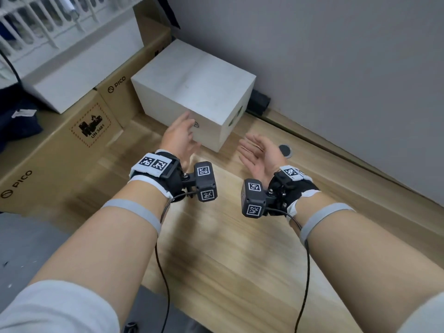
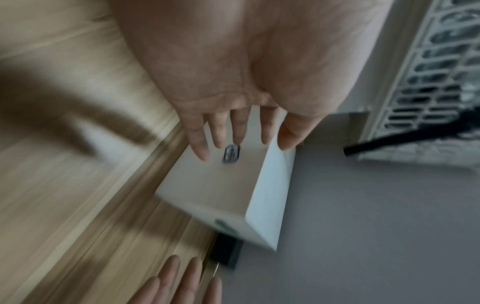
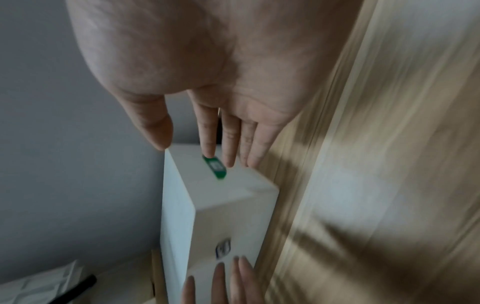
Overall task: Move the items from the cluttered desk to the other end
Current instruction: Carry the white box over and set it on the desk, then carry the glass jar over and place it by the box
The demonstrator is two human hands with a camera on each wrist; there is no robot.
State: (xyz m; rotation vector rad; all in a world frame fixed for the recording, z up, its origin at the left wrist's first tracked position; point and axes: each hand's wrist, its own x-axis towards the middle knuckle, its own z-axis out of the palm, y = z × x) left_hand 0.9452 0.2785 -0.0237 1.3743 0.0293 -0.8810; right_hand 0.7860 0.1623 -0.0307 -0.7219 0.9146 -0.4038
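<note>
Reaching w/ both palms spread, holding nothing: left hand (image 1: pixel 179 138) nearer, at front face of white box (image 1: pixel 192 90) on desk (image 1: pixel 228 248); right hand (image 1: pixel 258 156) beside its right corner, apart

Our two bare forearms reach up from the lower corners of the head view toward the centre, each banded in grey with a black wrist camera mount. Our left hand (image 1: pixel 179 137) sits centre-left, fingers straight and spread, palm facing right. Our right hand (image 1: pixel 258 153) sits centre-right, palm turned up and inward, fingers relaxed. Both hold nothing.
</note>
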